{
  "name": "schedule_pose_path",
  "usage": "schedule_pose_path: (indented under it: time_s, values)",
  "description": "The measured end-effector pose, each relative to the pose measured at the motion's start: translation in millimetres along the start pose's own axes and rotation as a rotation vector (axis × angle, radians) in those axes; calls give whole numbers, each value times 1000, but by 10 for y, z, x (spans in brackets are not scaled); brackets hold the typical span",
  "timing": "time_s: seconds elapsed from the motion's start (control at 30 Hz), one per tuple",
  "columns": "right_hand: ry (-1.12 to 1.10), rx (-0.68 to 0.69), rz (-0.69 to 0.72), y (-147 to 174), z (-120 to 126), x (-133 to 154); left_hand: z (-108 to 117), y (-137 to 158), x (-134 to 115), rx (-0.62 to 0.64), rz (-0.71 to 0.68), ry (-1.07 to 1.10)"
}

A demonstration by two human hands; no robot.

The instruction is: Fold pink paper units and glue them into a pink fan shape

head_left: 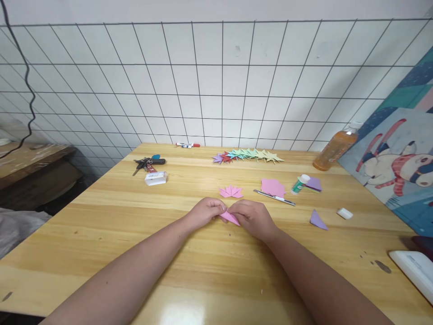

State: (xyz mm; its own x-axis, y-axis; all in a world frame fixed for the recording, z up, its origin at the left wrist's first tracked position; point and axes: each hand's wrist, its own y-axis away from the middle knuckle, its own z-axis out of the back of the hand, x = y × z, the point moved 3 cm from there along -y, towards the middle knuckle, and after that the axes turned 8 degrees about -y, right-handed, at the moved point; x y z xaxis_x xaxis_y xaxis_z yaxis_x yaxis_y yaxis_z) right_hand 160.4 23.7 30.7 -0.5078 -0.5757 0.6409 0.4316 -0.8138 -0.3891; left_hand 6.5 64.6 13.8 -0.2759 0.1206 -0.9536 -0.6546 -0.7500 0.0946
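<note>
Between my two hands is a small folded piece of pink paper [230, 218], its pointed end toward the lower right. My left hand [207, 212] pinches its upper left end with thumb and fingers. My right hand [253, 218] closes on its upper right side, fingertips close to the left thumb; the fingers partly cover the paper. Just beyond the hands lies a pink folded paper fan [231, 192] with several points. To its right are pink paper sheets [272, 187], with a slim pen-like cutter or knife [274, 197] along their near edge.
Farther back lies a row of coloured folded-paper stars [248, 155]. Markers [187, 145], keys [149, 163] and a small white box [156, 178] are left. Rightward are a glue stick [300, 184], purple paper [314, 183], a purple triangle [318, 220], an eraser [345, 213] and a bottle [336, 149].
</note>
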Motion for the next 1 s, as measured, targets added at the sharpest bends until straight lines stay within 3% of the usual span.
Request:
schedule_pose_path:
  time_s: [0.1, 0.23, 0.33, 0.6, 1.0]
  values:
    - [-111, -29, -88, -1, -2, -10, -2, 12, -35, -33, -18, -38]
    - [-351, -91, -354, -6, -48, -109, -18, 23, -60, -85, -68, -145]
    - [-375, -63, -446, -19, -97, -177, -33, 25, -53, -112, -93, -247]
    - [-250, -80, -437, -8, -113, -237, -43, 17, 28, -224, -91, -430]
    - [-285, -71, -444, -37, -117, -224, -37, 26, 29, -240, -84, -539]
